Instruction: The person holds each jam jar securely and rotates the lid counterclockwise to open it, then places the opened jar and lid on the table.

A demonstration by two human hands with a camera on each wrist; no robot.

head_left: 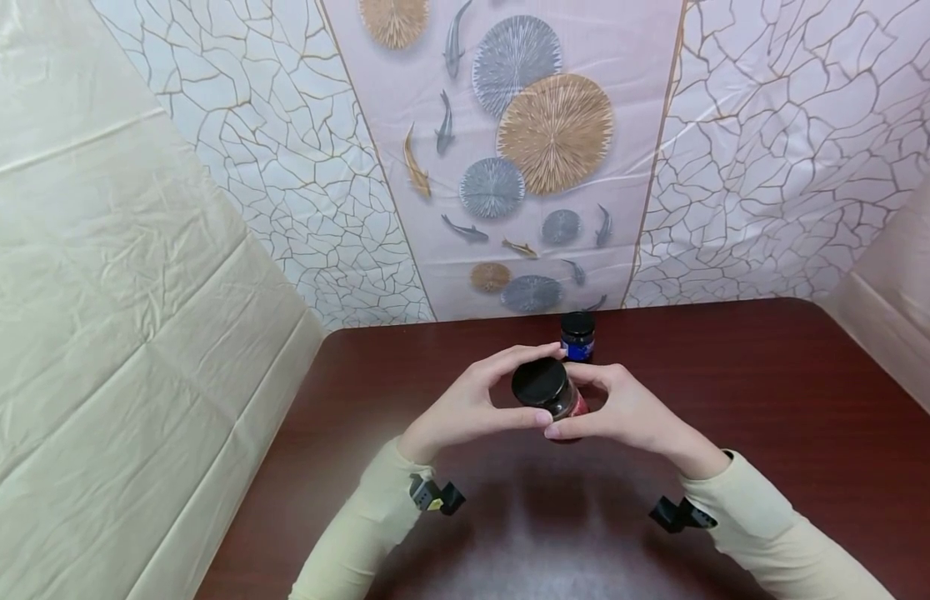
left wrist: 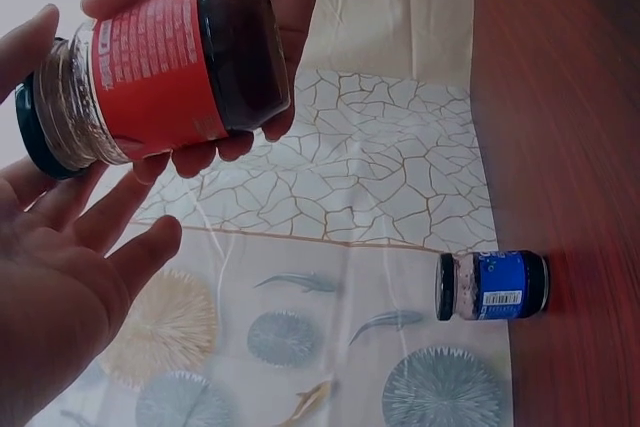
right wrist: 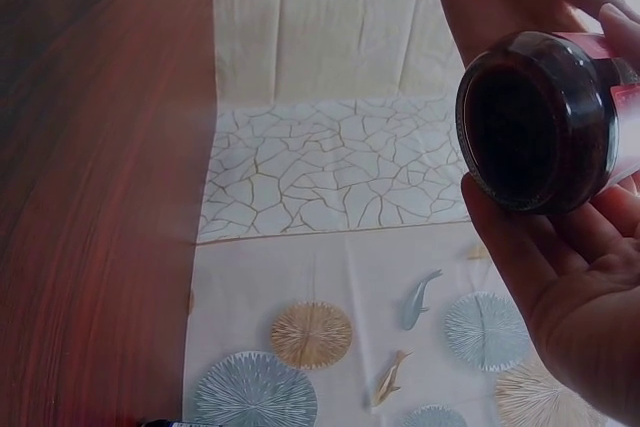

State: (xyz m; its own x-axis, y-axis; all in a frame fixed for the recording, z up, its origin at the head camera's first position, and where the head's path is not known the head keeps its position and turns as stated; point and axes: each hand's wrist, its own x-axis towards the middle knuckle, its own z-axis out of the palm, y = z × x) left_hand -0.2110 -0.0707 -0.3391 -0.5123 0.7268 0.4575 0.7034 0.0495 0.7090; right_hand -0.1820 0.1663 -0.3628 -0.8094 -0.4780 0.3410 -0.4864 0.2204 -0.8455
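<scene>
- Red-label jar (left wrist: 155, 72): up in the air over the worktop (head_left: 772, 375), in both hands, slightly tilted, base off the surface. Black lid (head_left: 540, 382) on top, clear glass neck below it, red label with pale print round the body, dark base.
- Left hand (head_left: 465, 404): on the lid end. Fingers clamped round the lid and neck, thumb on the near side, the others on the far side.
- Right hand (head_left: 633, 410): on the body, over the red label. Fingers clamped there, thumb in front, the rest behind. Thumb tips of both hands sit just beside each other.
- Blue-label jar (head_left: 578, 337): upright on the worktop near its far edge, beyond the hands, black lid on. Barcode on the label shows in the left wrist view.
- Worktop: dark reddish brown, glossy, pale glare at the near side.
- Sleeves (head_left: 352, 525): cream, both arms. Small black device (head_left: 437, 493) at the left wrist, another at the right.
- Back wall cloth (head_left: 772, 142): white with gold crack lines, pale pink middle panel with fish and gold and grey discs.
- Side sheet (head_left: 127, 333): plain cream, creased, on the left; similar one on the right.
</scene>
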